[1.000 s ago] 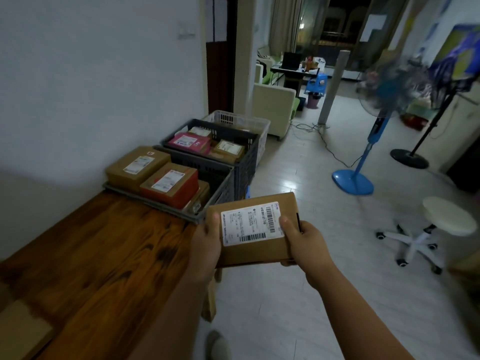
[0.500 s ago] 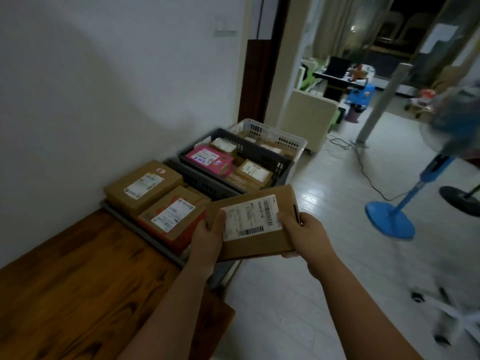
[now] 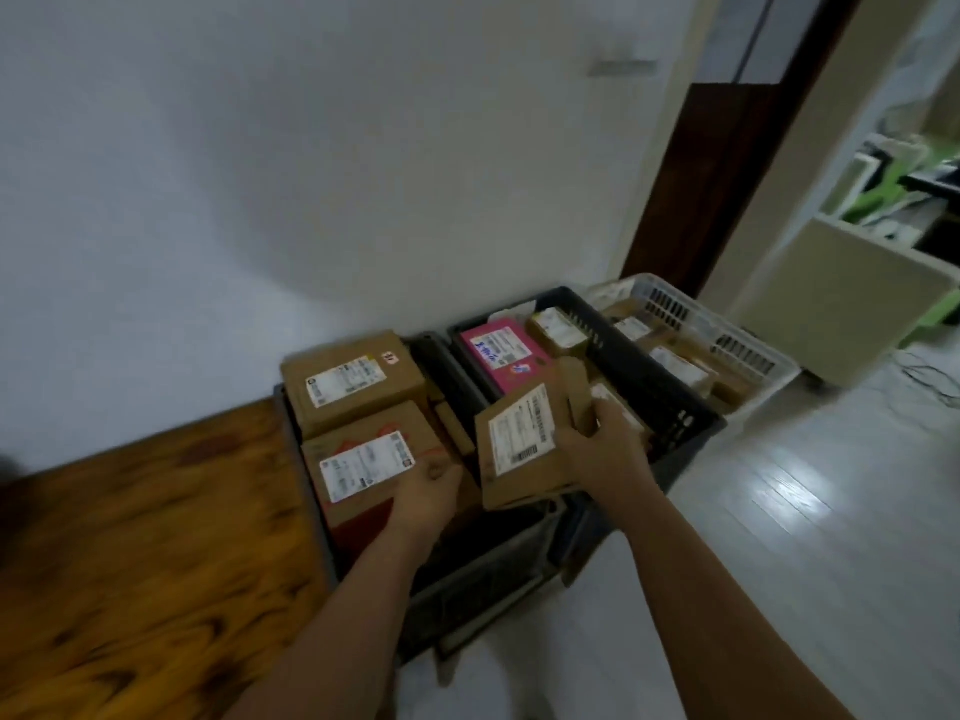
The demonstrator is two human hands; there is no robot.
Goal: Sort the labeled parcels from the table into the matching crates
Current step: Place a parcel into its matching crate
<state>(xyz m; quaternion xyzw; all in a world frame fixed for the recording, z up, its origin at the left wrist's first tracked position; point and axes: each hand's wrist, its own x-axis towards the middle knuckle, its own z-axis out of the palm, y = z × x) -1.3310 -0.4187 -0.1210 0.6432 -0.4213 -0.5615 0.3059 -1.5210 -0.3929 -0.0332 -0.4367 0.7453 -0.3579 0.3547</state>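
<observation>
The right hand (image 3: 605,449) gripped the parcel (image 3: 514,449) by its right edge. Its fingers (image 3: 582,426) were curled round that edge, with the brown box and its white label stretching away to their left. The parcel was tilted, its far end raised. It hung above the near left corner of the dark crate (image 3: 660,402), partly over the gap between that crate and the grey crate (image 3: 467,595). Just beyond the fingers, inside the dark crate, lay a pink parcel (image 3: 506,358) and a small box (image 3: 558,330). Under the fingertips sat another brown box, blurred. Further right of the fingers stood the white crate (image 3: 748,350), also holding brown boxes.

The left hand (image 3: 423,493) was apart from the parcel, just left of its near corner. Its fingers (image 3: 436,472) were curled at the near right corner of a red-trimmed box (image 3: 363,459) in the grey crate. Blur made it impossible to tell whether they gripped that box or only lay against it. Beyond those fingers, in the same crate, a plain box (image 3: 353,379) sat touching the red-trimmed one, label up. To their left, past the grey crate's wall, ran the wooden table (image 3: 130,553).
</observation>
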